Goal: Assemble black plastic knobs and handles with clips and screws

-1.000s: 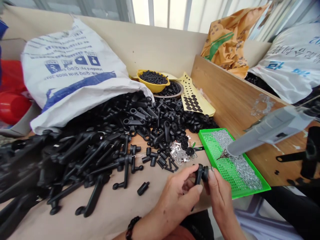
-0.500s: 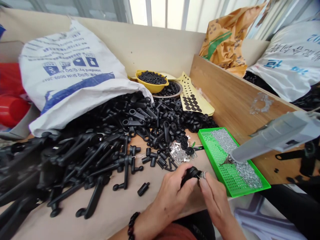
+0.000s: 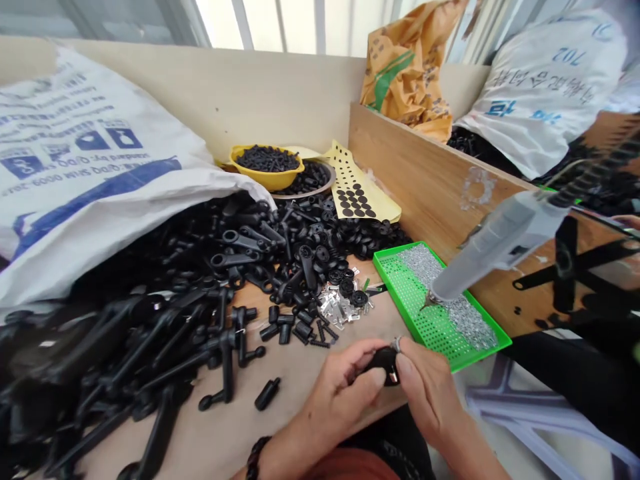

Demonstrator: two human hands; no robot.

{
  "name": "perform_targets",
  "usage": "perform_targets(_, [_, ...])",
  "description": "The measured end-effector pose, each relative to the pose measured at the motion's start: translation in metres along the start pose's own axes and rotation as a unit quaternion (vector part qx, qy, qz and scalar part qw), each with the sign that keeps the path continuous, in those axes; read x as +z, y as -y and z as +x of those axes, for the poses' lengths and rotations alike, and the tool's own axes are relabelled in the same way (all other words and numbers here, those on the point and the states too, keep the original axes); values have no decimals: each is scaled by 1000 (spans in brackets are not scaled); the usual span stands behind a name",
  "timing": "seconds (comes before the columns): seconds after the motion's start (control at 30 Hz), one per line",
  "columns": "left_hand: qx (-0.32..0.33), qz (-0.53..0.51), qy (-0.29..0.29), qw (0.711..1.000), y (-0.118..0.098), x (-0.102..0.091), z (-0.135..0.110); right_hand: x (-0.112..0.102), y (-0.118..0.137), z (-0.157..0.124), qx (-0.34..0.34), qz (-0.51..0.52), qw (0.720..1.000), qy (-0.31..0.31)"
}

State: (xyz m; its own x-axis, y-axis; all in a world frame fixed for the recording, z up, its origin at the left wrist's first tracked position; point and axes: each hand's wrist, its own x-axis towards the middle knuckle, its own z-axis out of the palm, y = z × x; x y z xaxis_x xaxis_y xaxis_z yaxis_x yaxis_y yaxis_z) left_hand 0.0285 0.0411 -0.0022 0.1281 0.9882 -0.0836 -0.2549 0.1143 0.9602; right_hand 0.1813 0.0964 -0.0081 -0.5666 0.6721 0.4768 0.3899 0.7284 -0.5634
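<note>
We note the black part [image 3: 385, 361] partly hidden by the left hand [image 3: 345, 393] and right hand [image 3: 431, 387]; the left edge crops the white sack [image 3: 125, 177]; lower-left black pieces [image 3: 55, 383] blur.

Part [image 3: 384, 361] in hands [image 3: 343, 393], tray [image 3: 406, 283] ahead right

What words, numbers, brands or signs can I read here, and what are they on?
"Standard by: Q/DQ", on the left white sack; its remaining print is too blurred to read surely.
"702", on the right white sack; its Chinese characters are too distorted to read surely.
Orange bag: its marks are too small to read.
</note>
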Motion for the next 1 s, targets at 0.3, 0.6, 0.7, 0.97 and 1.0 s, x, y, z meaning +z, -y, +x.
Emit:
perform_targets(0.3, [-92, -310, -38, 946, 4, 12, 29, 4, -35, -41, 240, 8, 968, -73])
perform_targets(0.6, [-106, -361, -16, 926, 13, 17, 32, 12, -41, -50, 295, 136, 946, -4])
perform_targets(0.7, [-114, -377, -1, 919, 14, 18, 33, 12, -40, -50, 302, 153, 941, 6])
perform_targets(0.97, [-113, -358, 6, 927, 13, 20, 26, 20, -33, -53, 334, 206, 920, -9])
perform_targets(1.0, [-114, -344, -3, 932, 11, 20, 25, 20, -33, -52, 331, 206, 921, -10])
